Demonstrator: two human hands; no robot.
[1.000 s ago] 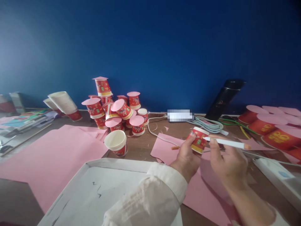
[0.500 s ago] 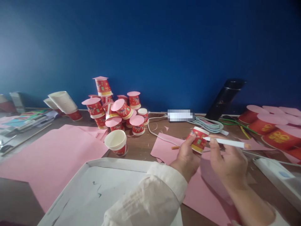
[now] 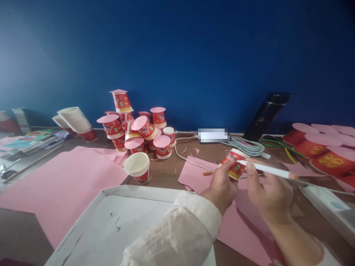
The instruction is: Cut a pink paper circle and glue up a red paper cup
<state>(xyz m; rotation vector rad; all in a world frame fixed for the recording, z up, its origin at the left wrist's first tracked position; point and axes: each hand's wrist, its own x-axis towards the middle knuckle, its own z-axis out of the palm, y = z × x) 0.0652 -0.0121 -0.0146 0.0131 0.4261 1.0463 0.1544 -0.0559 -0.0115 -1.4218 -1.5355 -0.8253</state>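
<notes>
in the fingers of the right hand (image 3: 270, 195), a slim white-and-orange marker (image 3: 273, 171) is pinched, its tip at a red printed paper cup (image 3: 237, 170) gripped by the left hand (image 3: 220, 186) above pink paper (image 3: 240, 236). stray marks could be left if the cup were twisted by uneven pressure.

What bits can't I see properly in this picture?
Head view:
- Part of the red patterned paper cup: behind the left hand.
- Whether the slim white pen touches it: tip too small.
- Rightmost red pink-topped round tubs: cut off by right edge.
- Silvery clutter, far left: too blurry.
</notes>
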